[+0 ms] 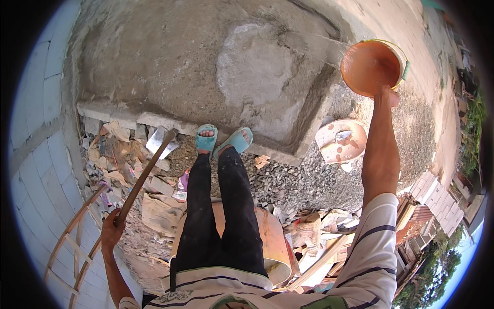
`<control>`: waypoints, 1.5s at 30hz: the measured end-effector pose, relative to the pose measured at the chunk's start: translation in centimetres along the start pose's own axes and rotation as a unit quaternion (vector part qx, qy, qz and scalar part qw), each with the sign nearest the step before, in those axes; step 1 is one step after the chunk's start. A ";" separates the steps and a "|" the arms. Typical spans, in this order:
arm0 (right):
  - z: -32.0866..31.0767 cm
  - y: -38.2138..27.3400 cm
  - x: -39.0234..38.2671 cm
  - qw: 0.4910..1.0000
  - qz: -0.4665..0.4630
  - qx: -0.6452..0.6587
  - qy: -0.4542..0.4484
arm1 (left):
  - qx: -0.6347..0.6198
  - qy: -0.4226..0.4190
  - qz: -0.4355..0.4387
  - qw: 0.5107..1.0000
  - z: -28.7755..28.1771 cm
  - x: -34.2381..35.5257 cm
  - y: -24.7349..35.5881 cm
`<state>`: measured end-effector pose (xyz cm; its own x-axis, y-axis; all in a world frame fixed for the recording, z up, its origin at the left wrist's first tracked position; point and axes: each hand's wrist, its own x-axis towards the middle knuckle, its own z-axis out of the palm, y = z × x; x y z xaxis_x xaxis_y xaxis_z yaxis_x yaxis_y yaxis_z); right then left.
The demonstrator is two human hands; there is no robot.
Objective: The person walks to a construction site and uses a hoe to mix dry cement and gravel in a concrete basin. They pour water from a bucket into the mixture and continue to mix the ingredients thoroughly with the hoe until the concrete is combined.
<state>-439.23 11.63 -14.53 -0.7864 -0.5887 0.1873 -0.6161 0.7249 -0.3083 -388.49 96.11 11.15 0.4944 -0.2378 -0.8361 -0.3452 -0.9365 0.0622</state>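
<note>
R hand [390, 96] grips orange bucket [369, 64] by its near rim, far right; prob. light-ish, slick w/ water [321, 39]; green grip [406, 70] looks surer. L hand [111, 227] wrapped round stiff wooden shaft [145, 177], near left.

Lies outdoors in bright daylight, with pale block wall [51, 154] at left, gravel [275, 186] underfoot, trees [429, 275] lower right

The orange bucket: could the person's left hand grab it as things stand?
Probably not: the left hand grips a long wooden handle, and the orange bucket is far to the right, in the right hand.
</note>
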 end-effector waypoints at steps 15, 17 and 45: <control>-6.2 -7.1 18.7 0.942 -0.211 0.225 0.132 | -0.017 0.090 0.017 0.996 4.9 0.7 5.1; -6.4 -6.6 15.5 0.950 -0.260 0.091 0.146 | -0.013 0.105 0.001 0.994 3.5 -0.5 5.4; -48.0 62.1 -23.6 0.740 0.500 0.449 -0.030 | 0.151 0.054 0.145 0.976 -4.2 7.6 9.5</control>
<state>-461.15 87.69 6.64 -0.8083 0.0468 -0.5870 0.5727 0.2943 -0.7651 -384.67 84.31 7.65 0.4157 -0.5228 -0.7442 -0.6949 -0.7105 0.1109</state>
